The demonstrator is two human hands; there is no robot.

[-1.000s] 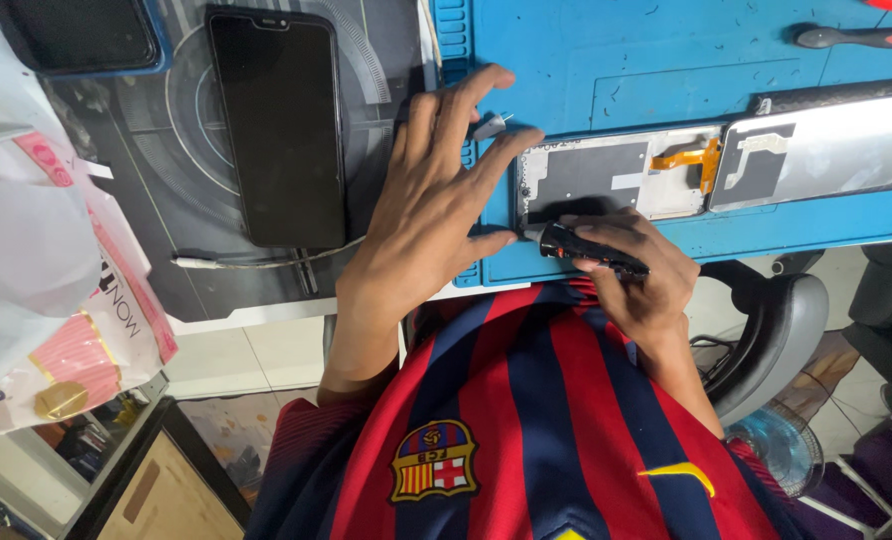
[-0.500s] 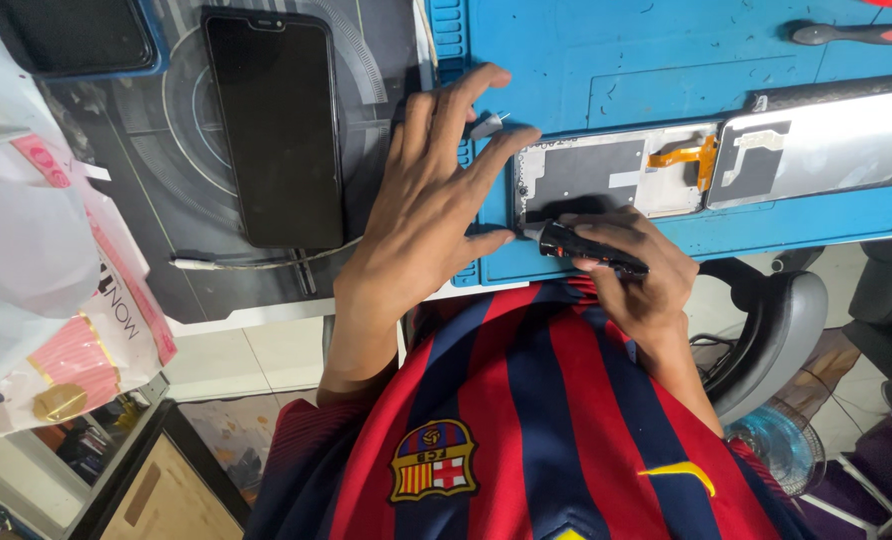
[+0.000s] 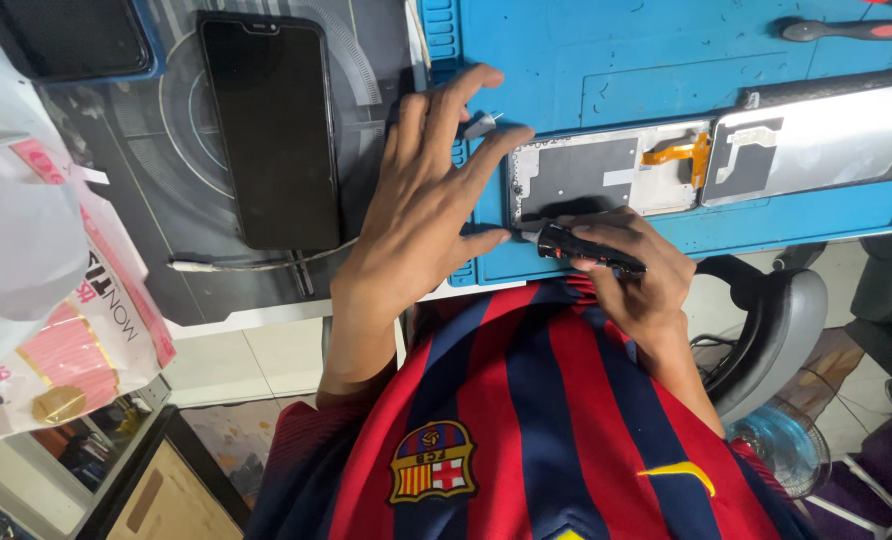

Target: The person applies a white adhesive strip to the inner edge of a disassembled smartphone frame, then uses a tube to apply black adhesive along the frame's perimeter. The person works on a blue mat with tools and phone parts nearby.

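hands over blue work mat (image 3: 606, 60). left hand (image 3: 421, 215) lies palm down with fingers spread wide, open, holding nothing; its fingertips (image 3: 511, 140) rest at the left end of an opened phone frame (image 3: 606, 175). thumb tip sits just beside the tip of the tool held by the other hand.

right hand (image 3: 636, 275) is closed around a dark-handled tool (image 3: 586, 248), probably a small screwdriver; the view is too tight to tell the tip type. tool lies nearly flat, tip pointing left, at the near left corner of the frame.

phone frame lies flat on the mat, long axis left to right, grey inner plate showing, with an orange flex cable (image 3: 681, 153) at its right end. touching that end, further right, lies a glossy back cover (image 3: 816, 140), inner face up.

left of the mat, on a dark grey pad (image 3: 166, 250), a black phone (image 3: 271, 125) lies screen up, well apart from the frame. a thin cable (image 3: 246, 265) runs along its near edge. a second dark device (image 3: 66, 35) sits at the far left corner. a white and pink plastic bag (image 3: 36, 300) hangs at the left. a red-handled tool (image 3: 856, 30) lies at the far right of the mat.
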